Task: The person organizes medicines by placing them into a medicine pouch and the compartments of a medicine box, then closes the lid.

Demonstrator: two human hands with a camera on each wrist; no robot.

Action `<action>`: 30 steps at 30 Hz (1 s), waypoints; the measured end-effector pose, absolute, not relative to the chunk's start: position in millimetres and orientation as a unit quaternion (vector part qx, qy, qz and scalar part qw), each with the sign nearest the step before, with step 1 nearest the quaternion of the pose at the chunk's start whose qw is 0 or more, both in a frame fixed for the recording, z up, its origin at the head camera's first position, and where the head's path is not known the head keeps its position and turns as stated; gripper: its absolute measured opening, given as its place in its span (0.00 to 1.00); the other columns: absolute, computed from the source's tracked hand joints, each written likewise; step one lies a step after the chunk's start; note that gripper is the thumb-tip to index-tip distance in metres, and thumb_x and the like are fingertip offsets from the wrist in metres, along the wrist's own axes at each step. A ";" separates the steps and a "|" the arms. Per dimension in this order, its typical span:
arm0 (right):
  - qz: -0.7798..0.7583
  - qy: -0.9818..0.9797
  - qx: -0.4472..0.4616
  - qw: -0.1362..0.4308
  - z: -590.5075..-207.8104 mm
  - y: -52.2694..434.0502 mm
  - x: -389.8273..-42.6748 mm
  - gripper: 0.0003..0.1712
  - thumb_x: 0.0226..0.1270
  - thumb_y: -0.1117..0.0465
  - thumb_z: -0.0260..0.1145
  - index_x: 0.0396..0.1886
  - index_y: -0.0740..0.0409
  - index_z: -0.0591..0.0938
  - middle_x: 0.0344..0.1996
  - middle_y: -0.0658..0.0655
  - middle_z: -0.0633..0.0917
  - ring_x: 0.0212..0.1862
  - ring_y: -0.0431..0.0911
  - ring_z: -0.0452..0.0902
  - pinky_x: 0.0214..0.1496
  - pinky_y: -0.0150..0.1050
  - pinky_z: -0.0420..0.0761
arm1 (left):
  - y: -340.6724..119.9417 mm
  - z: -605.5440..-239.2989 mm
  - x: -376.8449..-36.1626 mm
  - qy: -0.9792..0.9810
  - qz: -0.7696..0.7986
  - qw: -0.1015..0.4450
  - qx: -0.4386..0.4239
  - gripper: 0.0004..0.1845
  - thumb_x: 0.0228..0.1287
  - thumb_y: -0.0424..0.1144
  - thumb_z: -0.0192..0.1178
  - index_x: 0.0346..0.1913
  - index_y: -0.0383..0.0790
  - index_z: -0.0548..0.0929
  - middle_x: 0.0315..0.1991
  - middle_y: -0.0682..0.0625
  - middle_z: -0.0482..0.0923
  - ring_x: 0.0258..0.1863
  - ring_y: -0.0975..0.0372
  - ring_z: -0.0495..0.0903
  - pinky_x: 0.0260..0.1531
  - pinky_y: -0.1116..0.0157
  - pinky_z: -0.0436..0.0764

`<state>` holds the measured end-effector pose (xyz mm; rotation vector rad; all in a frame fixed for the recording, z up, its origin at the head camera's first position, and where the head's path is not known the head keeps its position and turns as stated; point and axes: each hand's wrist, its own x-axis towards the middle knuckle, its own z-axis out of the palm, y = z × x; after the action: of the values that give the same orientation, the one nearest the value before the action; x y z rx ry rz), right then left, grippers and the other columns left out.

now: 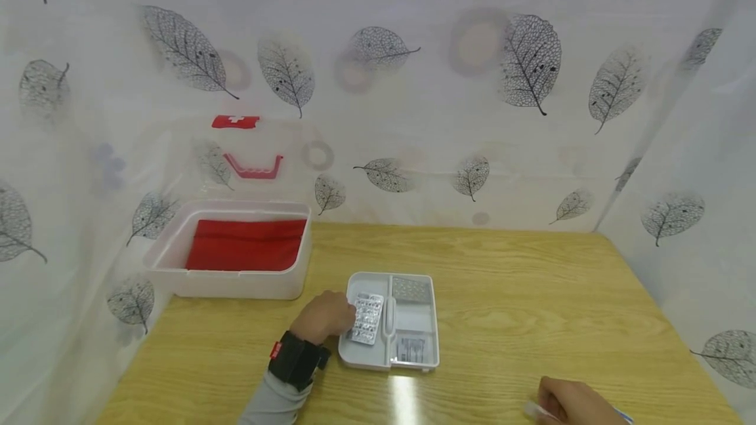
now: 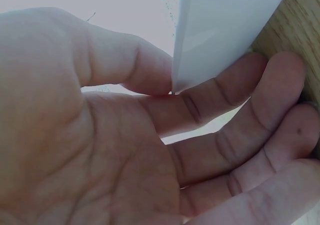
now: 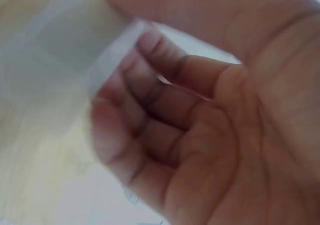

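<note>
My left hand (image 1: 323, 315) is at the left side of a white compartment tray (image 1: 413, 317). In the left wrist view, its thumb and index finger pinch the tray's white wall (image 2: 220, 35), the other fingers bent loosely beside it. A silver blister pack (image 1: 367, 320) lies in the tray's left compartment, close to the fingertips. At the lower right, my right hand (image 1: 575, 402) pinches a thin see-through plastic piece (image 3: 55, 55) by its edge; it looks like a small clear bag, though blur hides the detail.
Another blister sheet (image 1: 411, 290) and a clear packet with printing (image 1: 411, 349) lie in the tray's right compartments. Back left stands a translucent box (image 1: 236, 284) holding folded red cloth (image 1: 248, 244), its lid with a red handle (image 1: 254, 172) raised. A leaf-patterned sheet surrounds the wooden table (image 1: 531, 294).
</note>
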<state>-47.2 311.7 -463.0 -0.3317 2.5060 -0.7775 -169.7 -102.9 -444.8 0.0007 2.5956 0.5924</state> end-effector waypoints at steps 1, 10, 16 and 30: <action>-0.280 0.921 -0.140 0.233 -458.9 307.0 -50.7 0.09 0.67 0.59 0.70 0.31 0.52 0.78 0.20 0.41 0.73 0.22 0.32 0.63 0.23 0.31 0.65 | -103.0 -444.2 -169.9 0.946 0.218 0.238 0.000 0.15 0.71 0.39 0.52 0.26 0.36 0.79 0.19 0.49 0.67 0.19 0.60 0.66 0.21 0.64 0.63; -0.200 0.968 -0.122 0.094 -423.5 251.6 -67.8 0.08 0.60 0.56 0.76 0.29 0.39 0.83 0.25 0.32 0.81 0.28 0.26 0.73 0.29 0.31 0.75 | -103.8 -443.4 -169.6 0.943 0.224 0.245 -0.009 0.14 0.70 0.39 0.53 0.28 0.35 0.79 0.19 0.48 0.68 0.19 0.59 0.67 0.21 0.64 0.64; -0.284 0.947 -0.142 0.045 -409.4 219.0 -82.1 0.03 0.63 0.62 0.74 0.34 0.49 0.87 0.32 0.40 0.86 0.36 0.35 0.84 0.36 0.28 0.82 | -104.1 -444.6 -168.6 0.942 0.232 0.240 -0.015 0.14 0.70 0.39 0.53 0.28 0.35 0.79 0.19 0.48 0.68 0.19 0.59 0.67 0.21 0.64 0.64; -0.360 0.908 -0.194 -0.087 -422.5 149.3 -115.8 0.13 0.57 0.73 0.74 0.33 0.51 0.84 0.33 0.44 0.87 0.36 0.36 0.84 0.36 0.28 0.83 | -102.8 -446.1 -168.9 0.948 0.215 0.234 -0.017 0.15 0.71 0.40 0.53 0.29 0.34 0.80 0.19 0.48 0.68 0.19 0.59 0.67 0.21 0.64 0.64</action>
<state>-115.8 149.3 -422.5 -0.6456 3.0227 -1.1995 -168.9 -102.8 -446.1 -0.0471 2.6022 0.5896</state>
